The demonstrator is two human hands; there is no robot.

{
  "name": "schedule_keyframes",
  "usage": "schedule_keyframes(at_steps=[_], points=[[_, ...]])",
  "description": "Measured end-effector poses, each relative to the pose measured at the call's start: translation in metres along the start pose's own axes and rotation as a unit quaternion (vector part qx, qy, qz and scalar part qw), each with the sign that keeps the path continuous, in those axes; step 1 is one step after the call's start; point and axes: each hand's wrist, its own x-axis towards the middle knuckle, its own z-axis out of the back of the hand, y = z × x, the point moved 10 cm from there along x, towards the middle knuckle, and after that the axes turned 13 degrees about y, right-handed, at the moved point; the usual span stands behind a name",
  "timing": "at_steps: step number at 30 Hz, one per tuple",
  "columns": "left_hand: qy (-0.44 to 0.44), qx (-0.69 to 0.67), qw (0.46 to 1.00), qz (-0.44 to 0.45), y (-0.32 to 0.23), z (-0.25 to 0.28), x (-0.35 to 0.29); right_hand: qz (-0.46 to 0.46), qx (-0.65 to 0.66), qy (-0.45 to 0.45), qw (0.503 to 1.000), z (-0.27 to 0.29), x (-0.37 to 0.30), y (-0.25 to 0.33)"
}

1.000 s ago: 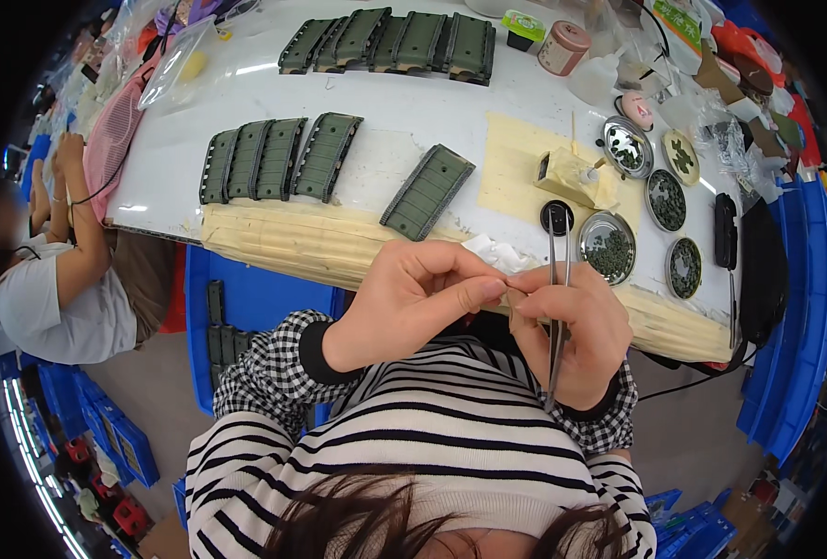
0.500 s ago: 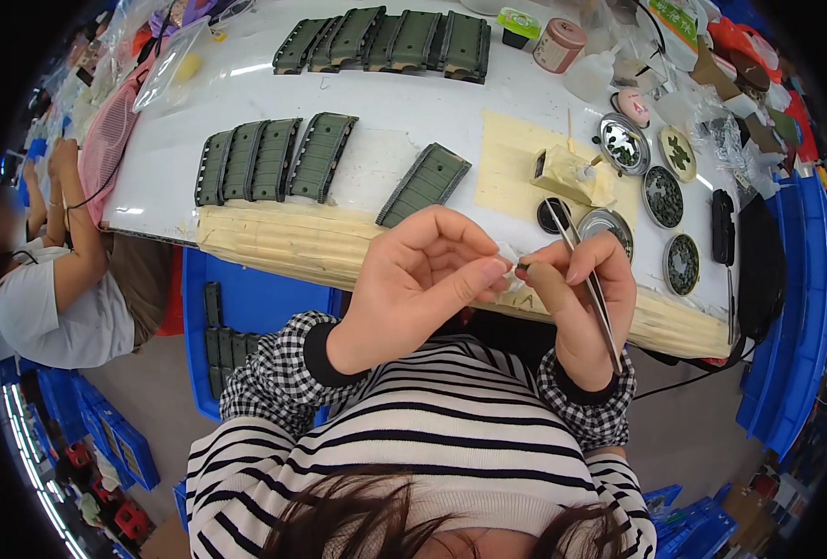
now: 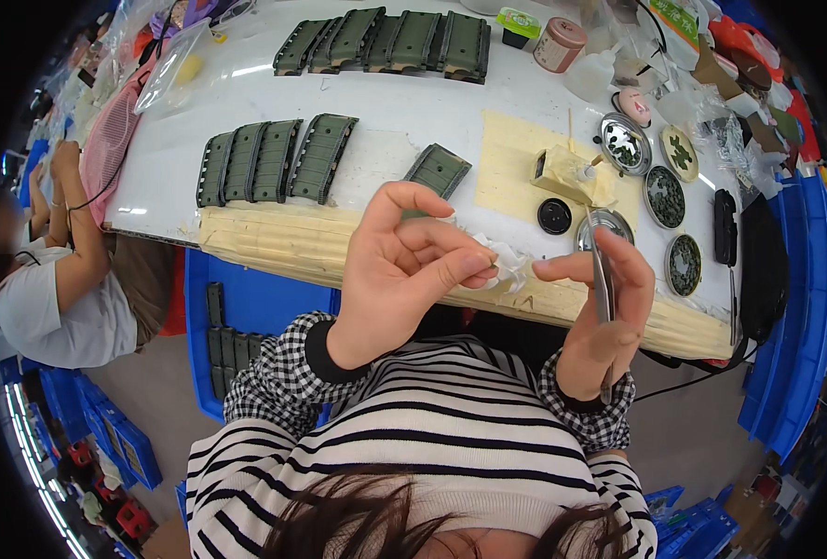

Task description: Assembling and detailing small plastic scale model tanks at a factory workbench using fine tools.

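Note:
My left hand [image 3: 399, 279] is pinched, thumb against forefinger. Whatever sits between those fingertips is too small to make out. A crumpled white tissue [image 3: 511, 264] shows right behind them; whether the fingers touch it I cannot tell. Metal tweezers [image 3: 603, 289] stand upright along my right hand [image 3: 609, 312], held against the palm while the forefinger stretches toward the left hand. Beyond my left hand lies a green ribbed curved panel [image 3: 440, 170], its lower part hidden. A black round lid [image 3: 554, 216] and a metal dish [image 3: 607, 226] are just beyond my right hand.
Several more green panels [image 3: 323, 158] lie on the white table [image 3: 395, 98], which has a padded cream front edge [image 3: 274, 244]. Dishes of dark green bits [image 3: 663, 196] stand right of a wrapped block [image 3: 567, 175]. A blue crate [image 3: 274, 289] sits below; a co-worker [image 3: 69, 289] is at left.
My hands have drawn apart: the right one moved right, its forefinger stretching out and the tweezers turning more upright. The small dark piece seen between the fingertips is out of sight.

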Motion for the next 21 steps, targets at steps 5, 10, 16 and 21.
schedule_keyframes(at_steps=[5, 10, 16, 21], points=[[0.022, 0.143, 0.986, -0.088, -0.021, -0.004, -0.003, -0.052, -0.047, 0.033, 0.997, -0.006, -0.009, -0.007], [0.036, 0.110, 0.990, -0.082, -0.018, -0.002, -0.003, 0.090, -0.157, 0.148, 0.972, -0.017, 0.004, 0.033], [0.029, 0.036, 0.998, -0.044, -0.007, 0.000, -0.001, 0.121, -0.195, 0.160, 0.960, -0.020, 0.003, 0.043], [0.029, -0.001, 0.999, -0.030, -0.003, 0.002, 0.000, 0.104, -0.187, 0.149, 0.965, -0.021, 0.006, 0.039]])
